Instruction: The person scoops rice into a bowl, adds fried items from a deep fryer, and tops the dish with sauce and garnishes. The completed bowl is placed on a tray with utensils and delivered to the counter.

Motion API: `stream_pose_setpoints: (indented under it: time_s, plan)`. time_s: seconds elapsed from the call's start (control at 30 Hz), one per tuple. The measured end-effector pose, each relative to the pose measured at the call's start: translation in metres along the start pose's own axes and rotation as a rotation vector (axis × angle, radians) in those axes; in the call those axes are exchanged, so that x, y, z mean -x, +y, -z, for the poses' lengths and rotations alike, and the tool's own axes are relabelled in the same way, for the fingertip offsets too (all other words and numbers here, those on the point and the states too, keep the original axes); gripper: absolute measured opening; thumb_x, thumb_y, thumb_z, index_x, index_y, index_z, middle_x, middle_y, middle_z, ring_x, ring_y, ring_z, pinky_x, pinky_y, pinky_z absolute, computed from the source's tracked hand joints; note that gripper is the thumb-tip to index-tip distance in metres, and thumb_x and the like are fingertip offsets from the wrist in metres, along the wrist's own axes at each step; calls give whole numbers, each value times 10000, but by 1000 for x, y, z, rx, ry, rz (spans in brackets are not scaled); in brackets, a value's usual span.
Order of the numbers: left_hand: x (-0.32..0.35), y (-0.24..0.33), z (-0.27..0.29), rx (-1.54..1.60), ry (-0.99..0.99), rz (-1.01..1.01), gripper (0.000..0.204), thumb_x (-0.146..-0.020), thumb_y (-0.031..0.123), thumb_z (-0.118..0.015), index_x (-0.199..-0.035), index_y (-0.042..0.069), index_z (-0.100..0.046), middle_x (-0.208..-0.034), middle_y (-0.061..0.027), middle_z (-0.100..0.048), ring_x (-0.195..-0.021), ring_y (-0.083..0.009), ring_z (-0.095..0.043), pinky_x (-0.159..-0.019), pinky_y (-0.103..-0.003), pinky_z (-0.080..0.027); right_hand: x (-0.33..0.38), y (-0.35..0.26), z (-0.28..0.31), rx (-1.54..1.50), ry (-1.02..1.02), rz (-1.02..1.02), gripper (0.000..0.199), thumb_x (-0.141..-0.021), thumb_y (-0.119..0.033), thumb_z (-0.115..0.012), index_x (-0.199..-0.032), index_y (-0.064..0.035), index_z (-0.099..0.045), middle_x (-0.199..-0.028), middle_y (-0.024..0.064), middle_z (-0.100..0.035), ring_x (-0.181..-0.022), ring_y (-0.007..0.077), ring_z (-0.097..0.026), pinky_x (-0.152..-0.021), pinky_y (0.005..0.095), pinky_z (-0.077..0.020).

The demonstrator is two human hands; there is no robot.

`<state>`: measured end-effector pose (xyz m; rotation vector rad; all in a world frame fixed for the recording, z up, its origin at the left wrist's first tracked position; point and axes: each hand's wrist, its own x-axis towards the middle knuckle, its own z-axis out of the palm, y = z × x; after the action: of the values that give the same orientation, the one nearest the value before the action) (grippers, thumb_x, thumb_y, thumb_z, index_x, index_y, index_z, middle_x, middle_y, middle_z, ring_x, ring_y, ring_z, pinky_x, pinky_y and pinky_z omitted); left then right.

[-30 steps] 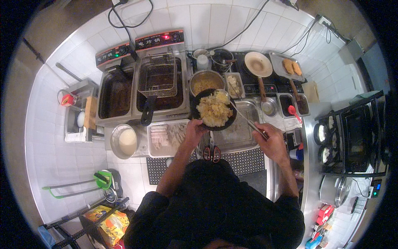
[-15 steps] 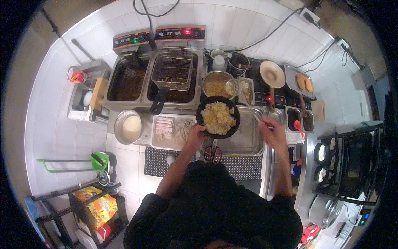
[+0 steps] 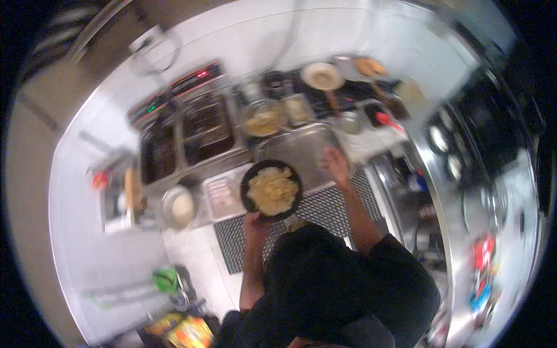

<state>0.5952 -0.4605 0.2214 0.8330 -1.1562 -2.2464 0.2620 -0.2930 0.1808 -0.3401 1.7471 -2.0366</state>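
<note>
Blur smears everything, since the head has swung right. Left hand (image 3: 254, 223) grips the round black pan of pale yellow food (image 3: 271, 189), now pulled back over the steel counter (image 3: 301, 152). Right hand (image 3: 335, 162) has dropped its utensil; fingers unclear.

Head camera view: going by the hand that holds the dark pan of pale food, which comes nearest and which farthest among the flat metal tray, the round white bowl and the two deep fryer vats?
From the left hand, which holds the dark pan:
1. Flat metal tray, just to its left on the counter edge.
2. Round white bowl, further left along the same edge.
3. Fryer vats, at the back of the counter near the wall.
</note>
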Motion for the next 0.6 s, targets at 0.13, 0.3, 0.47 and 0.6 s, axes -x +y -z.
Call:
stream_pose_setpoints:
  time_s: [0.13, 0.3, 0.47, 0.6]
  plan:
    - [52, -22, -23, 444, -272, 204, 705, -775, 263, -684, -1422, 43, -513, -1428, -137, -557, -1308, -334, -530, -1081, -536, -442, 175, 33, 105, 477, 53, -194, 429, -981, -396, -629, -1236, -50, -629, -1163, 88, -634, -1028, 249, -629, -830, 376, -553]
    - [110, -91, -81, 300, -419, 355, 754, -796, 243, -675, -1497, 83, -447, -1503, -143, -488, -1393, -351, -452, -1086, -568, -434, 398, 54, 225, 1127, -11, -740, 492, -889, -379, -640, -1183, 12, -686, -1339, 263, -618, -1242, 413, -601, -1015, 490, -514]
    - [189, -162, -139, 120, -642, 492, 693, -806, 229, -683, -1452, 79, -480, -1439, -122, -539, -1315, -322, -512, -986, -520, -483, 635, 177, 305, 201, 736, -1109, 467, -903, -406, -688, -1013, 47, -676, -732, 194, -660, -595, 292, -684, -543, 451, -599]
    - [254, -203, -197, -75, -721, 593, 660, -819, 225, -698, -1433, 93, -495, -1383, -96, -573, -1217, -280, -581, -900, -470, -535, 791, 217, 337, -94, 1106, -1028, 336, -923, -275, -637, -1026, 43, -656, -832, 162, -668, -670, 287, -712, -570, 469, -612]
